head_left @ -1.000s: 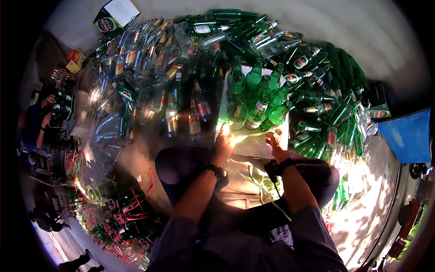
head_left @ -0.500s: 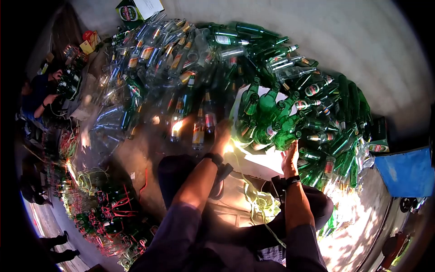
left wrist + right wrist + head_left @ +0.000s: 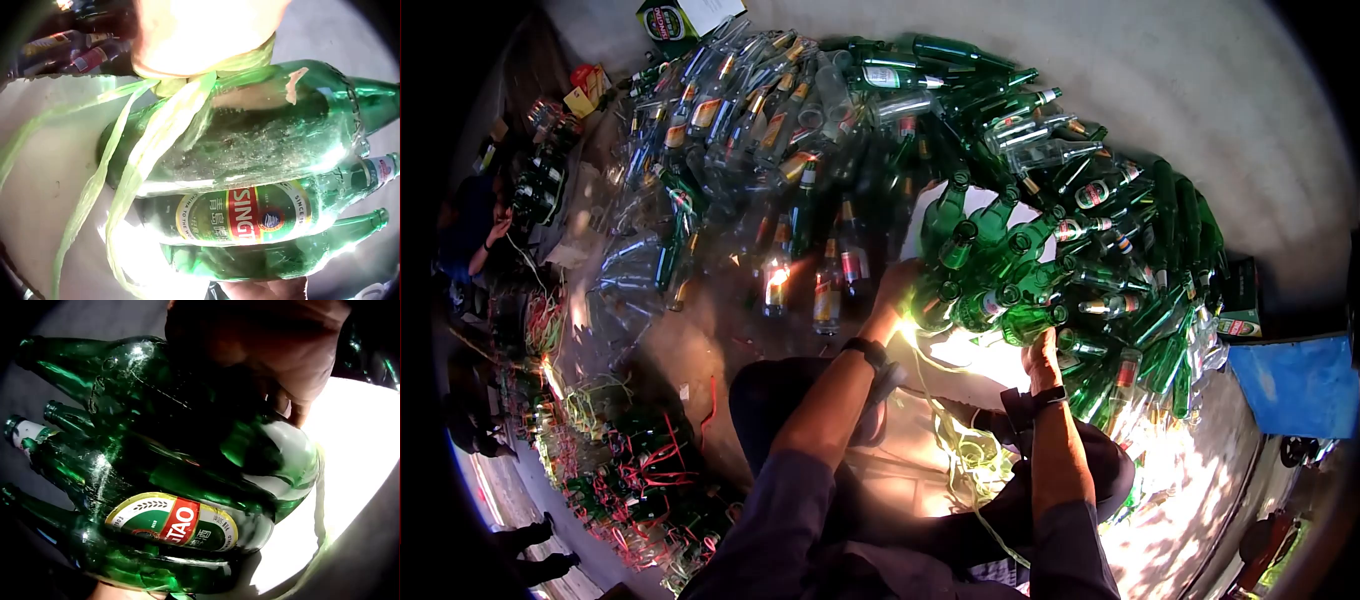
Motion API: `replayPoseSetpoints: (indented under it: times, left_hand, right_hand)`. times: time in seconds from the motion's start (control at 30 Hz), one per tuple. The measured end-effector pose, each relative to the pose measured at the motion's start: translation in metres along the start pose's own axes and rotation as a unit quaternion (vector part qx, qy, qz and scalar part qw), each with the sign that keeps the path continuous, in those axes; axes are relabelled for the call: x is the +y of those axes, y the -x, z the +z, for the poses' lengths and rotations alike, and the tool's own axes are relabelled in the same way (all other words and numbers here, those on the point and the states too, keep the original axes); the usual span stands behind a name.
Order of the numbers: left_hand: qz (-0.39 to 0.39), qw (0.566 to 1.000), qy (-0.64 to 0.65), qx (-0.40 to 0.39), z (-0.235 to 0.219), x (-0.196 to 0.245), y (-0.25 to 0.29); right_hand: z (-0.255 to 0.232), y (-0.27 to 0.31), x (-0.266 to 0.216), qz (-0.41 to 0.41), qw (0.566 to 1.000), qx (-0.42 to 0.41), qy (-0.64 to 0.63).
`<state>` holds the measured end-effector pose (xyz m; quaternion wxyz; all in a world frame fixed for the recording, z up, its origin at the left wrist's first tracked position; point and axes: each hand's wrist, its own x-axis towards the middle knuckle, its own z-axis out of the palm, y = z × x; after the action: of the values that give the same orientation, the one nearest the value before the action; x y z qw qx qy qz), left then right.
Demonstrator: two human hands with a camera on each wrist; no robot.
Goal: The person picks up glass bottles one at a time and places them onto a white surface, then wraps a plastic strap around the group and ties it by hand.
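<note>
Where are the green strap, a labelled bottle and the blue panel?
Green strap (image 3: 156, 139), left wrist view: a loose strand.
Labelled bottle (image 3: 241, 214), left wrist view: its red label.
Blue panel (image 3: 1293, 385), head view: its middle.

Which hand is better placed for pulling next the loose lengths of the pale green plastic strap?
Likely the left hand: it is against the green glass bottles just where the strap gathers and its loose lengths start. The right hand is on the bottles' opposite side.

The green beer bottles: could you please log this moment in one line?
green beer bottles: upright, grouped on white surface | left hand: at left side | right hand: touching right side | pale green strap: ends trailing loose
</note>
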<state>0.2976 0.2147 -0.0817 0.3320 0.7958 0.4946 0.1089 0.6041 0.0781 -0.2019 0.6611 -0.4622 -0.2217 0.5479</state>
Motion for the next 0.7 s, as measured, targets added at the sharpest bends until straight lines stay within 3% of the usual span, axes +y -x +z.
replayPoseSetpoints:
  times: [0.03, 0.1, 0.13, 0.17, 0.2, 0.23, 0.27, 0.3, 0.37, 0.43, 0.47, 0.5, 0.53, 0.57, 0.7]
  left_hand:
    - [0.001, 1.000, 0.000, 0.000, 0.000, 0.000, 0.002]
    - [0.093, 0.975, -0.028, 0.202, 0.015, -0.012, 0.006]
    - [0.093, 0.975, -0.028, 0.200, 0.034, -0.036, -0.007]
    - [0.063, 0.948, 0.224, 0.218, 0.063, -0.070, -0.027]
    - [0.027, 0.858, 0.462, 0.222, 0.078, -0.086, -0.038]
    - [0.027, 0.858, 0.463, 0.221, 0.064, -0.072, -0.035]
    - [-0.071, 0.849, 0.486, 0.196, 0.032, -0.043, -0.025]
    - [-0.168, 0.831, 0.502, 0.169, 0.008, -0.022, -0.019]
    - [-0.161, 0.846, 0.481, 0.164, 0.010, -0.028, -0.027]
    - [0.021, 0.874, 0.430, 0.224, 0.040, -0.063, -0.050]
    - [-0.043, 0.871, 0.460, 0.164, 0.028, -0.051, -0.044]
    - [-0.043, 0.871, 0.462, 0.162, 0.018, -0.038, -0.041]
    - [-0.083, 0.848, 0.504, 0.145, 0.010, -0.027, -0.039]
    - [-0.123, 0.821, 0.543, 0.128, 0.007, -0.023, -0.039]
    - [-0.086, 0.823, 0.544, 0.137, 0.016, -0.030, -0.042]
  right_hand:
    - [0.008, 0.001, -0.003, 0.019, 0.997, 0.019, -0.078]
    - [0.026, 0.003, -0.015, 0.026, 0.997, 0.035, -0.063]
    - [0.031, 0.004, -0.020, 0.005, 0.999, 0.024, -0.025]
    - [0.033, 0.003, -0.022, -0.016, 1.000, 0.014, 0.014]
    - [0.030, -0.001, -0.026, -0.016, 1.000, 0.016, 0.015]
    - [0.024, -0.008, -0.031, 0.044, 0.999, 0.025, 0.017]
    - [0.021, -0.015, -0.035, 0.104, 0.994, 0.034, 0.019]
    - [0.034, -0.015, -0.044, 0.103, 0.994, 0.035, 0.019]
    - [0.085, -0.002, -0.076, 0.074, 0.997, 0.021, -0.014]
    - [0.082, -0.007, -0.078, 0.066, 0.998, 0.001, -0.022]
    - [0.058, -0.021, -0.061, 0.058, 0.998, -0.005, -0.011]
    - [0.043, -0.029, -0.051, 0.050, 0.999, -0.011, 0.000]
    - [0.060, -0.023, -0.066, 0.074, 0.995, -0.065, -0.031]
    - [0.070, -0.021, -0.076, 0.074, 0.995, -0.064, -0.030]
    - [0.075, -0.030, -0.075, 0.082, 0.996, -0.020, -0.013]
